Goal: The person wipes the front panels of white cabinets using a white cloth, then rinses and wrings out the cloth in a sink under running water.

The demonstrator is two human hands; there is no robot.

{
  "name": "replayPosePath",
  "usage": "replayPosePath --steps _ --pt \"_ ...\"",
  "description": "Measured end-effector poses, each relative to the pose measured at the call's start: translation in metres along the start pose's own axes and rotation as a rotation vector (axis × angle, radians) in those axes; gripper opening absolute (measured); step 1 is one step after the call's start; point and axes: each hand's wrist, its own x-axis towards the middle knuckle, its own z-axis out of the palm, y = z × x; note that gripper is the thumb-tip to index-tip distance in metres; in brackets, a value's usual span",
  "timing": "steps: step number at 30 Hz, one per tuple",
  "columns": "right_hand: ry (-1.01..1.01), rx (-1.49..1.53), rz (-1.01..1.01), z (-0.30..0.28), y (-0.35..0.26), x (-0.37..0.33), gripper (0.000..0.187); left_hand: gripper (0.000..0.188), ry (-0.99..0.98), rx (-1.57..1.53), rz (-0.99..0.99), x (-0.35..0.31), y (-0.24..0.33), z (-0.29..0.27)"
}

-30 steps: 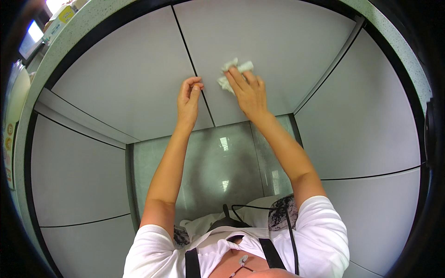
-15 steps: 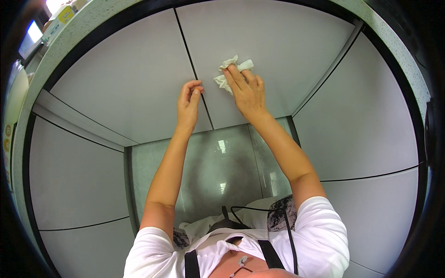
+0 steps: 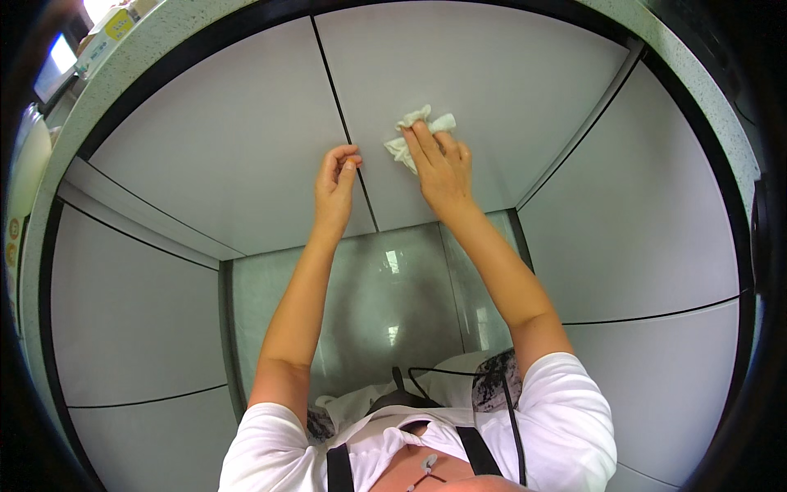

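Note:
My right hand (image 3: 445,176) presses a crumpled white wipe (image 3: 402,152) against the right-hand light grey cabinet door (image 3: 500,90). Its fingers lie over the wipe, whose folds stick out above and to the left of them. My left hand (image 3: 334,184) is at the dark gap between the two doors, with fingers curled in and the thumb close to them. Whether those fingers grip anything is hidden from me. The left-hand door (image 3: 221,123) stretches away beside that hand. Both doors look closed.
A speckled pale countertop (image 3: 721,107) curves round above the cabinets. Further grey panels (image 3: 139,303) stand to the left and right (image 3: 656,213). Below is a shiny grey tiled floor (image 3: 385,303). A box (image 3: 106,37) sits on the counter at far left. A black cable (image 3: 516,426) hangs over my clothes.
My right hand has slid slightly right and toward me on the door, taking the wipe with it. My left hand has barely moved.

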Motion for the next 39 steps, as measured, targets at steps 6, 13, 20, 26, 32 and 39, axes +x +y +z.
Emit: replayPosePath --steps 6,13,20,26,32,39 --pt "0.003 0.021 -0.011 -0.005 -0.003 0.021 0.038 0.023 0.015 -0.015 0.0 0.0 -0.004 0.001" --pt "0.127 -0.01 -0.076 0.005 -0.002 0.044 0.036 0.021 0.038 0.014 0.024 0.003 -0.005 0.002" --pt "-0.117 0.001 -0.126 0.037 0.007 -0.075 0.029 0.02 0.059 0.12 -0.04 -0.006 -0.032 -0.004" --pt "-0.322 0.024 -0.164 0.054 -0.001 -0.125 0.029 0.02 0.031 0.085 -0.213 0.0 -0.047 -0.014" --pt "-0.169 0.096 -0.112 0.041 -0.015 -0.105 0.034 0.021 0.011 0.087 -0.132 -0.021 -0.054 -0.007" --pt "-0.275 0.06 -0.192 0.045 -0.001 -0.125 0.038 0.021 -0.012 0.139 -0.17 -0.017 -0.043 -0.003"
